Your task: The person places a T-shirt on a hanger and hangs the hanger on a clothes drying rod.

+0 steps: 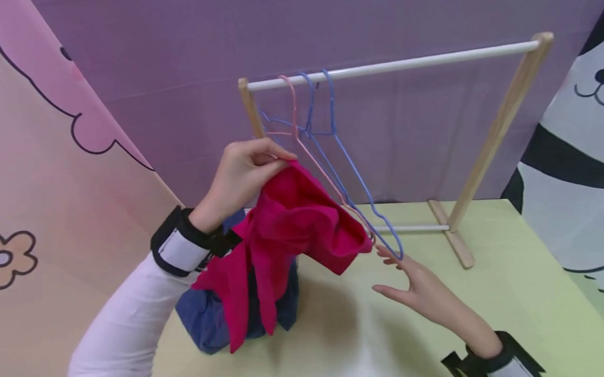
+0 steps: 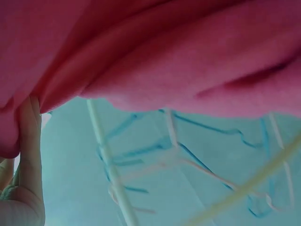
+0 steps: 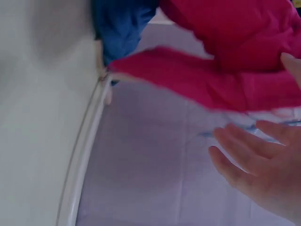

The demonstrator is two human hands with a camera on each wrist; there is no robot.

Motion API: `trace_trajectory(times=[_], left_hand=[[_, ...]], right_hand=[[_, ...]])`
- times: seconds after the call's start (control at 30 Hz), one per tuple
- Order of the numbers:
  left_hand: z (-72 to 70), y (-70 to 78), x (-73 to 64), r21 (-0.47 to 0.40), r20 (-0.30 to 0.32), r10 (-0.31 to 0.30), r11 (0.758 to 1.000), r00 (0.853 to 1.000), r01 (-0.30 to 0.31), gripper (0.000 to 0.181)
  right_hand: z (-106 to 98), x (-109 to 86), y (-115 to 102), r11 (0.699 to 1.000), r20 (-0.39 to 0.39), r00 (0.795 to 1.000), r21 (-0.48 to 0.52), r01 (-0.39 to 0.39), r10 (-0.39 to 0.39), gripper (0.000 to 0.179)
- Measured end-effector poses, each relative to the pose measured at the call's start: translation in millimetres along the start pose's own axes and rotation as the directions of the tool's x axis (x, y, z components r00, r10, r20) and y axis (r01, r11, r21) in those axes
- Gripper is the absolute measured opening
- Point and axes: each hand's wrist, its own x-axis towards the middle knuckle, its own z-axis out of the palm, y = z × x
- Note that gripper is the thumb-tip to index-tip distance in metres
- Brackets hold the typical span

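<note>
My left hand (image 1: 247, 170) pinches the upper edge of a bright pink garment (image 1: 305, 227) between thumb and fingers. The garment hangs in loose folds, its narrow ends trailing downward. Its folds fill the top of the left wrist view, beside a finger (image 2: 30, 150) of that hand. To the right, my right hand (image 1: 425, 292) has its fingers spread near the lower corner of a blue hanger (image 1: 355, 168). In the right wrist view, the right hand (image 3: 263, 169) is just below the garment (image 3: 225, 87), holding nothing.
A pink hanger (image 1: 295, 108) and two blue ones hang at the left end of the white rod (image 1: 416, 64) of a wooden rack. Dark blue cloth (image 1: 202, 323) lies heaped on the pale yellow table (image 1: 522, 307), partly behind the pink garment. A purple backdrop (image 1: 162, 39) stands behind.
</note>
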Motion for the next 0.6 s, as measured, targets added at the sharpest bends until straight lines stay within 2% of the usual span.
trace_trajectory(times=[0.07, 0.13, 0.23, 0.3, 0.37, 0.47, 0.6], left_hand=[[4.6, 6.4, 2.8, -0.048, 0.029, 0.009, 0.999, 1.000, -0.007, 0.009], [9.9, 10.0, 3.3, -0.084, 0.063, 0.009, 0.996, 0.998, -0.003, 0.009], [19.3, 7.5, -1.6, -0.119, 0.124, -0.015, 0.992, 0.992, 0.029, 0.010], [25.7, 1.6, -8.6, -0.118, 0.158, -0.041, 0.991, 0.987, 0.061, 0.010], [32.1, -6.8, -18.3, -0.116, 0.182, -0.075, 0.989, 0.980, 0.097, 0.011], [41.3, -20.9, -37.0, -0.098, 0.205, -0.142, 0.981, 0.968, 0.165, 0.011], [54.6, -37.9, -65.3, -0.086, 0.227, -0.249, 0.958, 0.941, 0.274, 0.010]], right_hand=[[0.2, 5.4, -6.4, 1.000, -0.021, 1.000, 0.021, 0.023, -0.022, 0.069], [0.0, 8.5, -12.3, 0.999, -0.051, 0.998, 0.041, 0.030, -0.028, 0.065], [-2.6, 8.9, -17.3, 0.996, -0.118, 0.993, 0.086, -0.002, 0.012, 0.043], [-5.9, 7.3, -17.7, 0.984, -0.129, 0.990, 0.174, -0.035, 0.058, 0.027], [-9.1, 4.5, -15.1, 0.960, -0.094, 0.992, 0.272, -0.059, 0.088, 0.019], [-11.3, -1.9, -8.4, 0.924, 0.011, 0.994, 0.369, -0.103, 0.106, 0.014], [-9.8, -12.7, 1.5, 0.917, 0.103, 0.987, 0.368, -0.151, 0.122, 0.012]])
